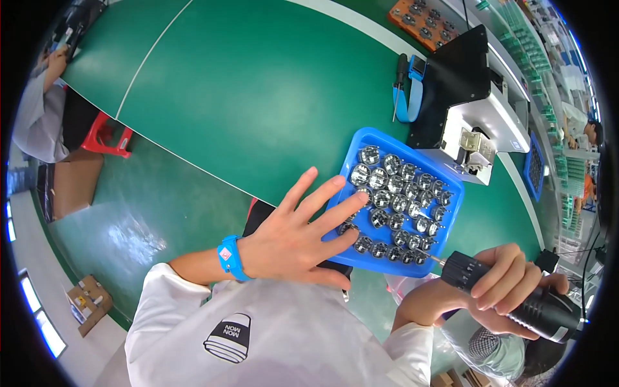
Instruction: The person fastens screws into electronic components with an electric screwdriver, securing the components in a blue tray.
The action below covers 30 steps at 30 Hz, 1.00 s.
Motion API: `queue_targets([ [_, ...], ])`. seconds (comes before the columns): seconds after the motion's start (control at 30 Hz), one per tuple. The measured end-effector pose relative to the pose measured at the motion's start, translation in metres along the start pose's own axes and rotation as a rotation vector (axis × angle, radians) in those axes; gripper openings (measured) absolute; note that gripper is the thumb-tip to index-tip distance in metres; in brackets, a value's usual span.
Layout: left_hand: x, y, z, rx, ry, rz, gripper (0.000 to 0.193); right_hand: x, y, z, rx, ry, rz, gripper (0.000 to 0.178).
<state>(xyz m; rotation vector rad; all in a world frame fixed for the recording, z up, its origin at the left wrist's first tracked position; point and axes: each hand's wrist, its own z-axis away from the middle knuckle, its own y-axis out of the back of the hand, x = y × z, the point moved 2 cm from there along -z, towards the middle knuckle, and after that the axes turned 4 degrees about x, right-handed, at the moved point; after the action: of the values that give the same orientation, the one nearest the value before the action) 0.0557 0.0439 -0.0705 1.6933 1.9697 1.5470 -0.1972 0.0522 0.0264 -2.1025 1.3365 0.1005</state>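
A blue plastic tray [459, 193] holds several rows of small round metal parts [393, 184] with shiny, clear-looking tops. Over the tray's left side, my left hand [290, 238] is spread with its fingers apart; its fingertips rest on or just above the parts there, and nothing is in its grasp. My right hand [506, 284] is wrapped round a black electric screwdriver [465, 269]. The thin bit points left, its tip at the parts in the tray's near right corner. Whether the tip touches one of them I cannot tell.
Behind the tray on the green table [258, 97] stands a black and white machine [464, 97]. A black-handled screwdriver [402, 68] and a blue strap [409, 106] lie beside it. Farther back is an orange tray [400, 16] of parts. A co-worker's hand [57, 62] shows far left, near a red stool [103, 137].
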Motion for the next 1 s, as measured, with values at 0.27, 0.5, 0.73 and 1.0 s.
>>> queue_targets([
  [0.27, 0.001, 0.005, -0.018, -0.103, -0.084, -0.120, 0.064, -0.001, 0.016, -0.022, -0.142, -0.073, 0.121, 0.081],
  [0.5, 0.006, -0.002, -0.019, -0.187, -0.095, -0.227, 0.069, 0.010, 0.017, -0.034, -0.245, -0.033, 0.087, 0.095],
  [0.73, -0.003, -0.002, -0.002, -0.086, -0.131, -0.094, 0.062, 0.022, 0.029, -0.031, 0.016, -0.076, 0.104, 0.099],
  [1.0, 0.008, -0.003, -0.014, -0.215, -0.214, -0.095, 0.060, 0.013, 0.035, -0.039, -0.023, -0.075, 0.125, 0.088],
])
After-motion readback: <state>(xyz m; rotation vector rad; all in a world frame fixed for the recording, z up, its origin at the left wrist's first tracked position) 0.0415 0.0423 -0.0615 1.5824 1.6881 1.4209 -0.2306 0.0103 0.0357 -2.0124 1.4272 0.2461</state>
